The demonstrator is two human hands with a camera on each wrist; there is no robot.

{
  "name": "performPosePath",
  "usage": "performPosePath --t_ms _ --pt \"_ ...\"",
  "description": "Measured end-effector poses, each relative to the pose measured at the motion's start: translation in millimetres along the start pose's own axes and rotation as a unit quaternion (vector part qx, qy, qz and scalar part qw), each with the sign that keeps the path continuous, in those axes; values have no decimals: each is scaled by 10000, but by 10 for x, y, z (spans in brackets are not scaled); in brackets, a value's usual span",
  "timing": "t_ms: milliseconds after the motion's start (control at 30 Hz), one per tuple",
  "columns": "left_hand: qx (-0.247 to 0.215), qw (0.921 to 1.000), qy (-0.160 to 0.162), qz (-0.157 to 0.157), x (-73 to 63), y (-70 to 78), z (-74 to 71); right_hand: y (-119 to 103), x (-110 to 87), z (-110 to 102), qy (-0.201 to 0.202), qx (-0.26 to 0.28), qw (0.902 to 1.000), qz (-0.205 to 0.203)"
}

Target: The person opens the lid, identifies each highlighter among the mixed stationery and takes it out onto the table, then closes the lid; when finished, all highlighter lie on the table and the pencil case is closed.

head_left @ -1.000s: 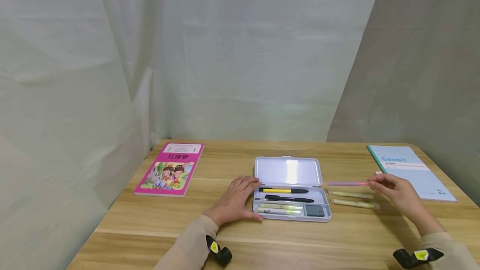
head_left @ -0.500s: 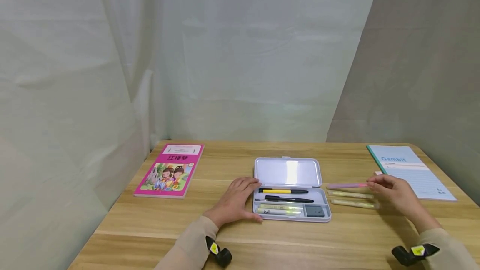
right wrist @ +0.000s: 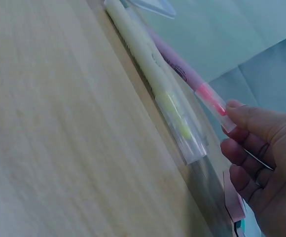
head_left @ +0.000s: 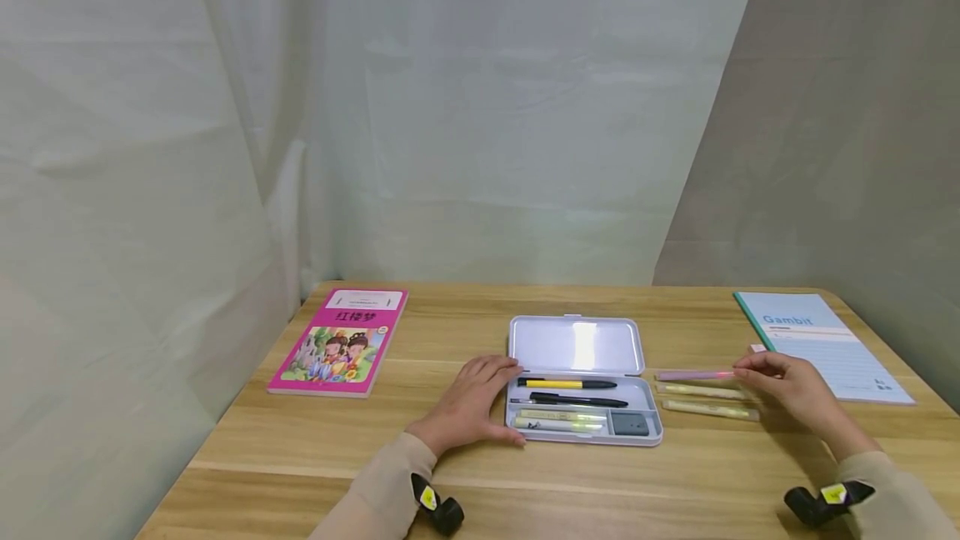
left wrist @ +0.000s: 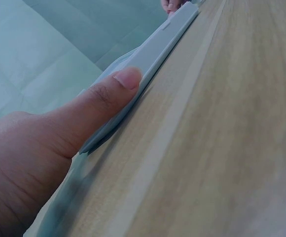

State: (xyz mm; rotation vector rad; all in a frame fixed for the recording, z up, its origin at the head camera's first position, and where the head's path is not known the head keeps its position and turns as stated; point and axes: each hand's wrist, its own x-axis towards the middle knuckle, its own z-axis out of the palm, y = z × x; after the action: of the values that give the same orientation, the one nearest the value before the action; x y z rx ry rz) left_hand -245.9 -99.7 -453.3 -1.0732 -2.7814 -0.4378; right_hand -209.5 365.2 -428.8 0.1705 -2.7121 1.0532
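Observation:
A white pencil case (head_left: pixel 576 345) lies with its lid up, holding a yellow-and-black pen (head_left: pixel 567 383), a black pen (head_left: pixel 578 399), pale highlighters (head_left: pixel 558 422) and a dark grey block (head_left: pixel 629 423). My left hand (head_left: pixel 468 400) rests against its left end; in the left wrist view the straight thumb (left wrist: pixel 103 96) touches the front wall. Between thumb and fingertips, my right hand (head_left: pixel 791 390) pinches the clear end of a pink-purple highlighter (right wrist: pixel 185 74). Two pale yellow highlighters (head_left: pixel 711 411) lie just nearer to me, roughly parallel to it.
A pink book (head_left: pixel 341 340) lies at the left of the wooden table (head_left: pixel 600 490). To the right is a light blue notebook (head_left: pixel 825 344), partly behind my right hand. A small pinkish block (head_left: pixel 757 348) shows beyond that hand. Pale curtains hang behind the table.
My right hand has lowered the pink-purple highlighter slightly, bringing it closer to the two yellow ones. The left hand stays at the pencil case.

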Motion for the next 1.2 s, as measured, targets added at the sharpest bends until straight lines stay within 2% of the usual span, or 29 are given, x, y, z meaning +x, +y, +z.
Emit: performPosePath --t_ms 400,667,867,1067,1200 --pt "-20 10000 6 27 -1 5 -9 117 49 19 -237 -282 9984 -438" --pt "-4 10000 18 26 -6 9 -12 117 61 47 -345 -269 9957 -814" --pt "-6 10000 27 41 -5 8 -23 109 72 50 -478 -485 9948 -760" --pt "-20 10000 -6 10 -12 11 -28 100 80 45 -548 -470 9946 -740" --pt "22 10000 2 17 -11 10 -13 69 74 38 -540 -508 9956 -581"
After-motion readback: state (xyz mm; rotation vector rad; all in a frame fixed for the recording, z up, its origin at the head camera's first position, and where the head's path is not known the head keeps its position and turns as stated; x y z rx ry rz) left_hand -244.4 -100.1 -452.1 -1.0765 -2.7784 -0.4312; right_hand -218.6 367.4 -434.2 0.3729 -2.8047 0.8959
